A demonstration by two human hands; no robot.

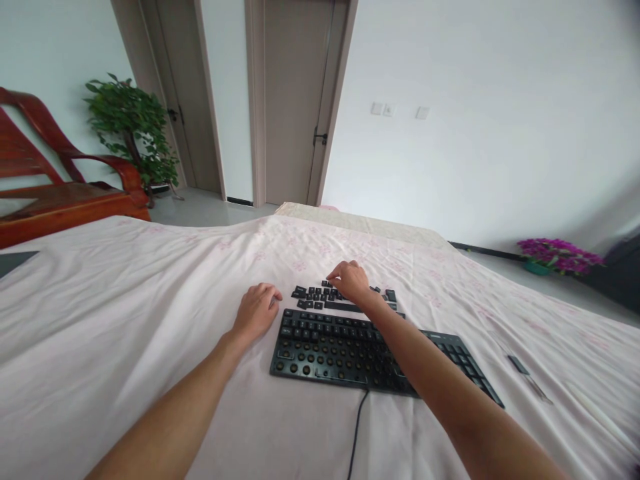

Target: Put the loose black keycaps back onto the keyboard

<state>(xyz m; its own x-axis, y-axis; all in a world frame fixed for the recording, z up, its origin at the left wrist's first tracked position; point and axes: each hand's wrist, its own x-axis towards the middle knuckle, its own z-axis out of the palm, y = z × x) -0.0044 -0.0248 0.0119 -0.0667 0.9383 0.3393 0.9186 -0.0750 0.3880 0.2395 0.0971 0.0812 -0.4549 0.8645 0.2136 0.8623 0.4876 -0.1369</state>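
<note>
**Both hands at a stripped keyboard on the bed**

Now, starting at the far left, a red wooden chair (60,193) stands on the floor beside the bed, with a leafy green plant (133,130) behind it and two closed doors (295,100) further along the wall.

Your left hand (257,312) lies on the pale pink bed sheet (125,320), just beside the upper left corner of the keyboard (350,353). Its fingers are curled loosely inward; whether that grip holds anything you cannot tell, since the fingertips are turned away from view.

The keyboard sits near the middle of the bed, slightly angled, its cable (357,427) running back toward you. Many of its keys are off, leaving rows of round sockets in the left and middle parts, while the keys at the right end are in place.

Just behind the keyboard lies a cluster of loose black keycaps (315,297), spread in rough rows on the sheet. Your right hand (353,280) is over the far side of that cluster, your forearm crossing above the keyboard. Its fingers point down and are pinched together among the keycaps; whether they grip one is hidden.

Farther right, a small dark tool (520,365) lies on the sheet, well apart from the keyboard. Purple flowers (557,255) stand on the floor by the wall.
</note>
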